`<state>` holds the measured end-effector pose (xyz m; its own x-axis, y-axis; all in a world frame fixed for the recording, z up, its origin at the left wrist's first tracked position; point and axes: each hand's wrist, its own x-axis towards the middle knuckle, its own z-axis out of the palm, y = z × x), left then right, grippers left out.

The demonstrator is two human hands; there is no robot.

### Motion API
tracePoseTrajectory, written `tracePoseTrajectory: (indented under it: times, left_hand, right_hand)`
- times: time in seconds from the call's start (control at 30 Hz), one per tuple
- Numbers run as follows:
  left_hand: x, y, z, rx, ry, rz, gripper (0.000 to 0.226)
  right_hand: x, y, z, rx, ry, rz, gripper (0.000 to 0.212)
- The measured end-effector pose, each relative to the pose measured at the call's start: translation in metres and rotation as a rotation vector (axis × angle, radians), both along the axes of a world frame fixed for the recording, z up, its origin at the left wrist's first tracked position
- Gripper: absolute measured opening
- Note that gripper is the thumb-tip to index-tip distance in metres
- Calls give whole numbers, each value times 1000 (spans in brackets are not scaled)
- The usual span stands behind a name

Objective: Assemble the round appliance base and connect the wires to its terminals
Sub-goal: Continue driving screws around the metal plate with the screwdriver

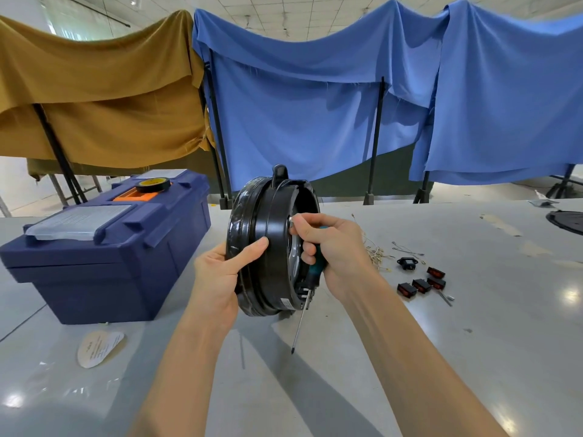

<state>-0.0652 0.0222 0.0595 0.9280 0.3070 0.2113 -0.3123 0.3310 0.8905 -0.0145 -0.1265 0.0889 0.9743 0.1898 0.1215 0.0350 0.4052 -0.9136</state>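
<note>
Both forearms reach in from the near edge. Left hand (220, 279) grips the rim of the round black base (271, 247), held upright on edge at mid-table (473, 326). Right hand (334, 250) pinches a small silver part (291, 221) inside the base, its lower fingers curled round a screwdriver (319, 264) pointing down. 4 switches (422, 284) lie right, a blue toolbox (104, 253) left.

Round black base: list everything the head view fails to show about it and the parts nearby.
Terminals inside the round black base: head view, hidden by its own rim, held edge-on, and by the right hand.
Small silver part the right hand pinches: too small to identify.
Screwdriver handle: mostly wrapped by the right hand.
Label on the base: print too small.
Dark round object: cut by the right frame edge.
</note>
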Motion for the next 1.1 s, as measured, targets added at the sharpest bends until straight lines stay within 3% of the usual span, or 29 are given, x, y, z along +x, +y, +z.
tracePoseTrajectory:
  times: [0.53,0.9,1.1]
  left_hand:
    - [-3,-8,5,23,9,4,21]
    - [-4,-11,7,25,22,-2,23]
    - [-3,-12,7,29,22,-6,23]
  right_hand:
    - [7,0,1,-203,-166,-208,10]
    - [15,-2,3,-57,52,-94,12]
    - [18,-4,4,49,249,122,7]
